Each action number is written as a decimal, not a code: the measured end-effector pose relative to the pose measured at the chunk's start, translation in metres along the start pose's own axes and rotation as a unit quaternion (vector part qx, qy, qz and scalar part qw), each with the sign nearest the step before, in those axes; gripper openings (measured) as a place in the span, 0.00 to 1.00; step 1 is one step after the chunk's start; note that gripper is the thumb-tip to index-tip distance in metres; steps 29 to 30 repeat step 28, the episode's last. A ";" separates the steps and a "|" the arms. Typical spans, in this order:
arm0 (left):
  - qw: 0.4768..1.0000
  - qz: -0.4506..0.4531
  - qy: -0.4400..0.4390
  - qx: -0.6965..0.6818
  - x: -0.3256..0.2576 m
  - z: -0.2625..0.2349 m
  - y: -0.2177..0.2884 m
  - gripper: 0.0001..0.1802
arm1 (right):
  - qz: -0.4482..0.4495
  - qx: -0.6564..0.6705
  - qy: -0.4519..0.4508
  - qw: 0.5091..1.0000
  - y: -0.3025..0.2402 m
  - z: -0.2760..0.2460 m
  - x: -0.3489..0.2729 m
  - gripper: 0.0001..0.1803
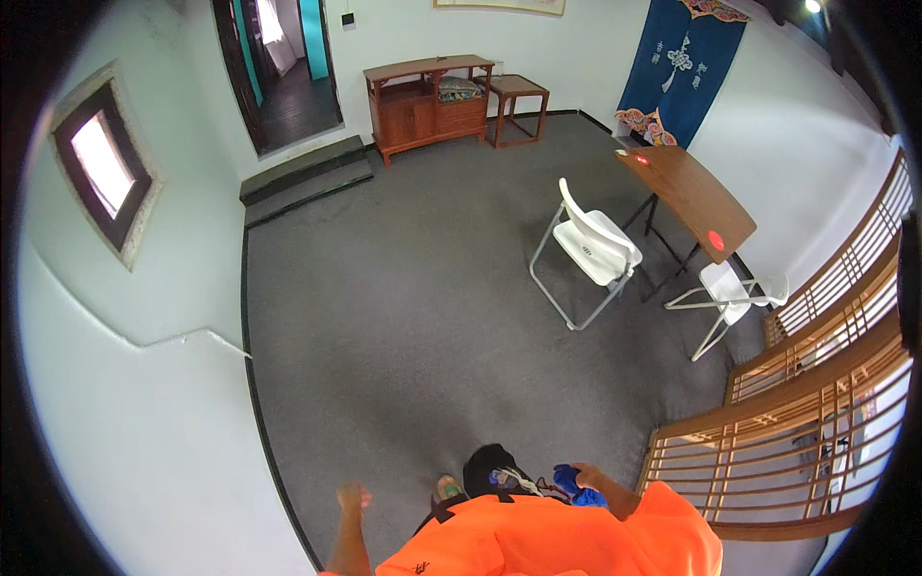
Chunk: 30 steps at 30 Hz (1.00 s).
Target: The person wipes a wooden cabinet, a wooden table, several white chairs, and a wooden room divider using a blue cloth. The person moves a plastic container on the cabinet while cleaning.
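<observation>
My right hand (592,477), at the end of an orange sleeve, is closed on a crumpled blue cloth (580,487) near my waist. To the left of the cloth is a black item (492,468), with whitish cords (521,482) beside it; my orange top hides its lower part. My left hand (354,495) hangs low by the white wall, apart from any object, its fingers loosely apart and holding nothing. A foot in a light shoe (448,488) shows on the grey floor (384,336) between my hands.
A white folding chair (595,248) stands by a brown table (693,197), with another white chair (727,291) nearby. Wooden lattice panels (768,451) line the right. A cabinet (423,115), a small side table (516,86) and dark steps (307,182) before a doorway are far ahead.
</observation>
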<state>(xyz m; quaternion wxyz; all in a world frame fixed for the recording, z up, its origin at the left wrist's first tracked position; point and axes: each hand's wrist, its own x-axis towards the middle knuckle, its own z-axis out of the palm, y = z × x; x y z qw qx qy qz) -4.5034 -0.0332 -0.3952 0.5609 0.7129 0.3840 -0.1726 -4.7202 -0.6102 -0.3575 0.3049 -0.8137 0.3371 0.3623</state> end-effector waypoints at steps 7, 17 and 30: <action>0.992 0.072 -0.093 0.049 0.128 0.129 0.226 0.12 | 0.077 0.049 -0.038 0.995 -0.112 -0.027 0.102 0.41; 0.980 0.034 -0.154 0.121 0.213 0.204 0.399 0.12 | -0.046 0.144 0.018 0.988 -0.362 -0.228 0.310 0.36; 0.980 -0.150 -0.118 0.052 0.443 0.281 0.565 0.18 | -0.071 0.050 0.085 0.993 -0.616 -0.431 0.481 0.34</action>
